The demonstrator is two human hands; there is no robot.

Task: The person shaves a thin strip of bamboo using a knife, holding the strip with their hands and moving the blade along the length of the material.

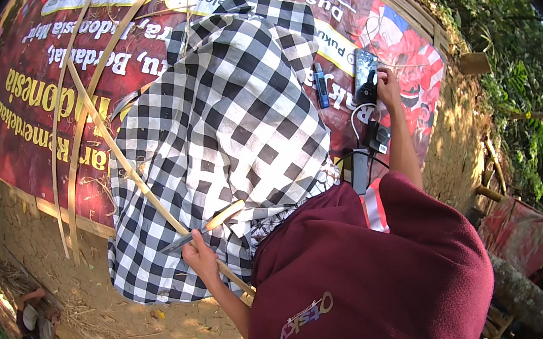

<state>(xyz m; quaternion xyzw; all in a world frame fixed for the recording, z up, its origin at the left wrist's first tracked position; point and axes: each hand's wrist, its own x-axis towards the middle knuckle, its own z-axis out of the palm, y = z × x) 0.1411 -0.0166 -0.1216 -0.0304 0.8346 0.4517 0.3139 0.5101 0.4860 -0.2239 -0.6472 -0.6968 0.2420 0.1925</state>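
Note:
My left hand (199, 256) is closed round a knife (226, 214) and a long split bamboo strip (133, 173). The knife's pale wooden handle points right and its dark blade points left, across the strip. Both lie over a black-and-white checked cloth (236, 106) draped over my lap and legs. Off to the right, my right hand (389, 87) has its fingers bent at the near right edge of a dark phone (364, 66), which lies on a red printed banner (29, 125). A small dark shape covers the phone's lower part; I cannot tell what it is.
Beside the phone lie a slim blue-and-black item (321, 85), a small black device (381, 137) and a grey box (357, 169) with cables. More bamboo strips (76, 149) cross the banner at left. Another person (36, 320) is at lower left. Greenery (508, 52) borders the right.

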